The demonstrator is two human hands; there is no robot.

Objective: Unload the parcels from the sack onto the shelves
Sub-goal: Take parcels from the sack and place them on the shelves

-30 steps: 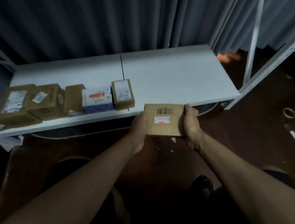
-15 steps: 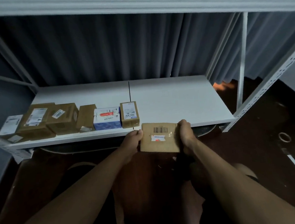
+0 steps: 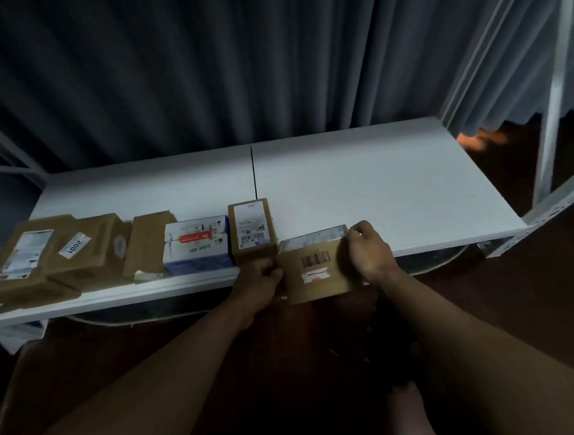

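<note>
I hold a flat brown cardboard parcel point(image 3: 312, 270) with a barcode and a white-and-red label between both hands at the front edge of the white shelf point(image 3: 379, 182). My left hand point(image 3: 261, 276) grips its left side. My right hand point(image 3: 367, 248) grips its right top corner. The parcel stands tilted on edge, its top reaching over the shelf lip, just right of a small upright brown box point(image 3: 252, 230). The sack is out of view.
A row of parcels lines the shelf's front left: a blue-and-white box point(image 3: 197, 248), a thin brown box point(image 3: 147, 243), and larger brown boxes point(image 3: 85, 248) point(image 3: 24, 262). A grey curtain hangs behind. White shelf uprights point(image 3: 551, 100) stand at right. Dark floor lies below.
Both hands carried the parcel up and forward from below the shelf edge to the shelf lip and tilted it upright. My right hand shifted to its top corner.
</note>
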